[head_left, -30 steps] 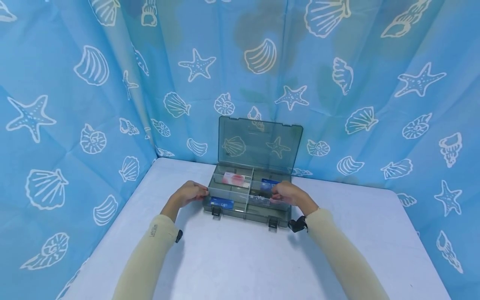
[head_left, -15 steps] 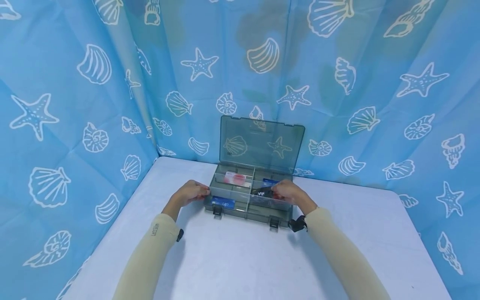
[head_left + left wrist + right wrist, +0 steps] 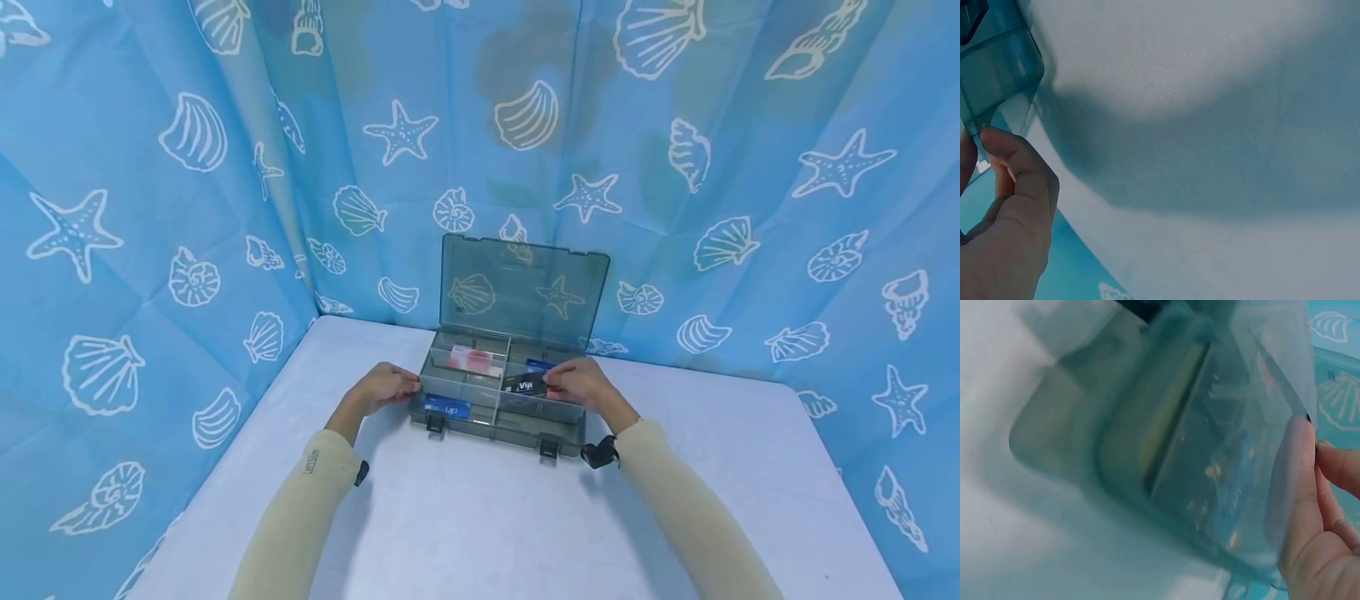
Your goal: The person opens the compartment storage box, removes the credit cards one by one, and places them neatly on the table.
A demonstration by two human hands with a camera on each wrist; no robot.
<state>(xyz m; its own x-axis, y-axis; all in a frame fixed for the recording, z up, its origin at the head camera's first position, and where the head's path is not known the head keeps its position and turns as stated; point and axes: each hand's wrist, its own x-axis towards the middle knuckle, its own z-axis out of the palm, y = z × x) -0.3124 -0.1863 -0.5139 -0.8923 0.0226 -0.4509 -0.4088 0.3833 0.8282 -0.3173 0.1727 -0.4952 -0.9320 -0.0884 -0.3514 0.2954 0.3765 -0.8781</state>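
A smoky see-through plastic compartment box (image 3: 491, 431) stands on the table with its lid (image 3: 510, 300) raised at the back. My left hand (image 3: 384, 386) grips the left wall, thumb and fingers at the box corner in the left wrist view. Between the thumb and fingers of my right hand (image 3: 588, 387) is a black card (image 3: 517, 385) marked "Vip", tilted over the right-hand compartments. In the right wrist view the card shows as a thin dark strip. A blue card (image 3: 447, 406) lies front left, a pink and white card (image 3: 470, 358) back left, and another blue card (image 3: 537, 365) back right, partly hidden.
Clear dividers (image 3: 461, 387) split the box into compartments. Two dark latches (image 3: 549, 447) hang at its front edge. A white-covered table (image 3: 480, 517) lies around it, with a blue seashell curtain (image 3: 675, 250) close behind the lid.
The black card has come up from behind the clear divider, and its face now shows more fully. My right hand has risen slightly with it. The left hand keeps its place on the box.
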